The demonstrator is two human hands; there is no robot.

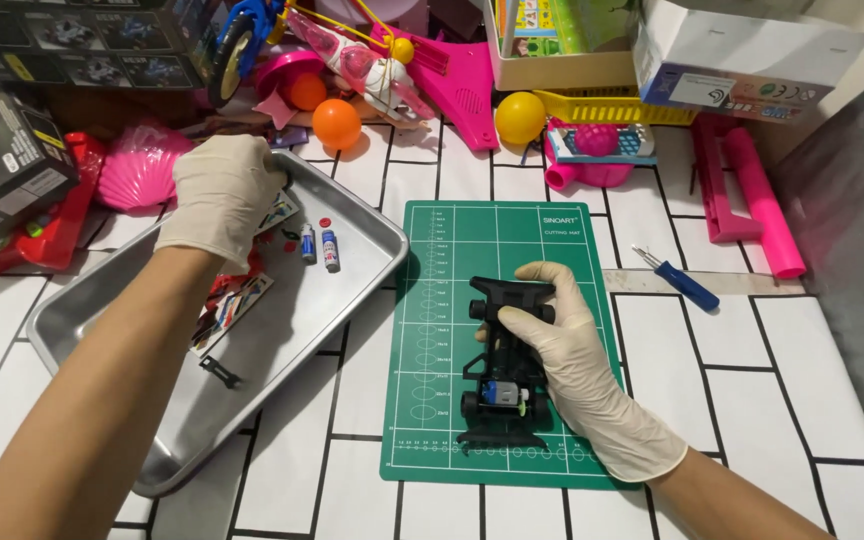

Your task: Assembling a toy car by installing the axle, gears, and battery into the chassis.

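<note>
While right hand [562, 350] grips car [502, 375], left hand [224, 190] reaches tray [352, 290]

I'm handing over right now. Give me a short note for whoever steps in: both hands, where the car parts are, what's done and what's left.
Left hand: gloved, reaching into the far corner of the metal tray; what it grips, if anything, is hidden.
Right hand: gloved, resting on the black toy car chassis, steadying it on the green cutting mat.
In the tray: two small batteries, sticker sheets, a small black part.
Blue screwdriver lies right of the mat, untouched.
Done: chassis has wheels and a motor fitted.
Left: the tray parts are not on the car, and no body shell is on.
</note>
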